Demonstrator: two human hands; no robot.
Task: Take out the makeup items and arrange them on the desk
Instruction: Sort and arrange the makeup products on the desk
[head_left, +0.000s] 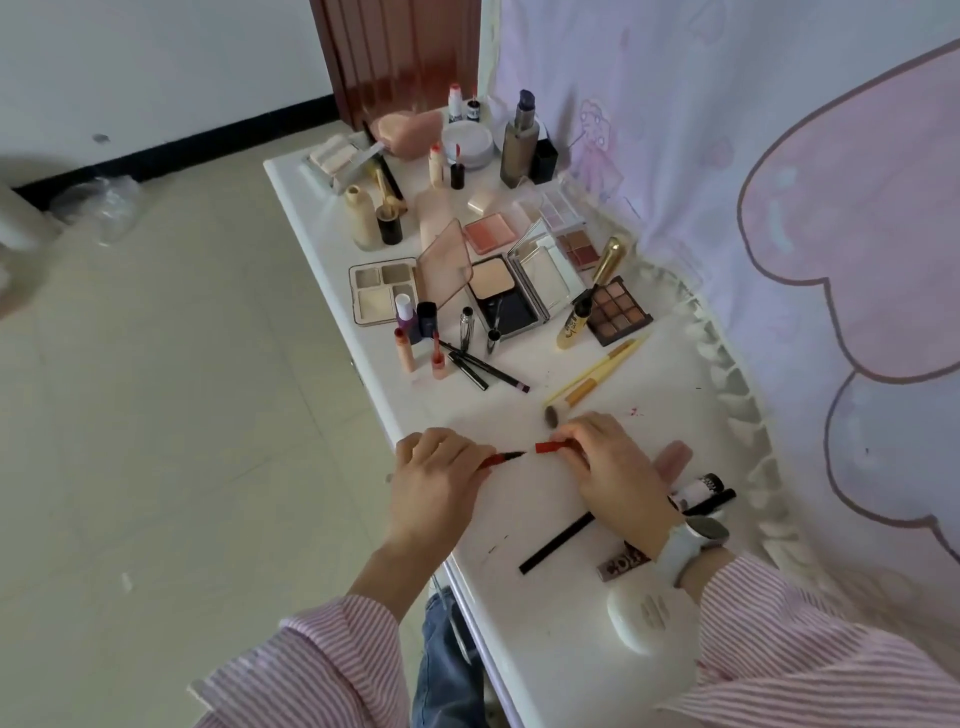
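White bench along a curtained wall, far half crowded with opened palettes, bottles and pencils, presumably laid out for display. Near the front edge, left hand pinching a red liner pen, right hand pinching its red cap; parts held just apart, apparently for uncapping or recapping.

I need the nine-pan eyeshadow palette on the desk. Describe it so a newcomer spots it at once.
Start at the white desk and follow its curtain-side edge to the cluster of open compacts mid-desk. The nine-pan palette lies at that cluster's near right corner, beside a gold mascara tube. Unlike its pale, pink neighbours, it is dark-framed with a three-by-three grid of brown shades.
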